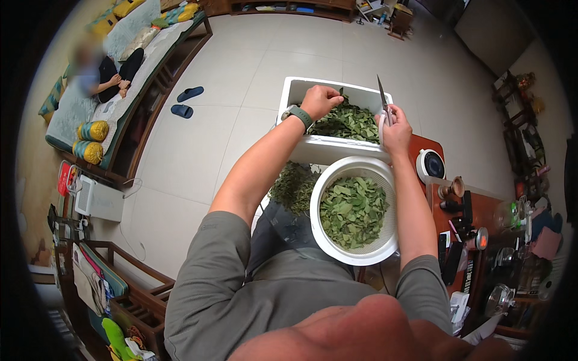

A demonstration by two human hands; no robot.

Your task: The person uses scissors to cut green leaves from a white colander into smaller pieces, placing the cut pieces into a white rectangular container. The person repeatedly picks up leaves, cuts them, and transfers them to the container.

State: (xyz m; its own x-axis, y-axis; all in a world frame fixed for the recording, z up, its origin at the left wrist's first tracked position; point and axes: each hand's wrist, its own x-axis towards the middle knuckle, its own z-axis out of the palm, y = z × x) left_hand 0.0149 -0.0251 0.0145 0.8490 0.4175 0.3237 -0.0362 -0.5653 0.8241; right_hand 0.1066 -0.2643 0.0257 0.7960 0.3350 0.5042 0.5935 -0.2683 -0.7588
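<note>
A white foam box [336,146] with leafy green sprigs [350,121] inside stands before me. Over the box, my left hand [321,101] pinches a small dark leafy sprig [342,93] between thumb and fingers. At the box's right edge, my right hand [396,131] grips scissors [385,101] by their pale handles, the blades pointing away from me. Whether the blades are fully together is hard to tell. Nearer my body, a white plastic colander [318,225] holds loose green leaves [352,212]. Left of it lies a heap of thin leafy stems [293,187], partly behind my left forearm.
A wooden table [490,212] with jars and small items runs along the right, a round black-and-white device [431,164] near its corner. At the left, a person [97,76] sits on a long wooden sofa [151,85]. Blue slippers [182,111] lie on the tiled floor.
</note>
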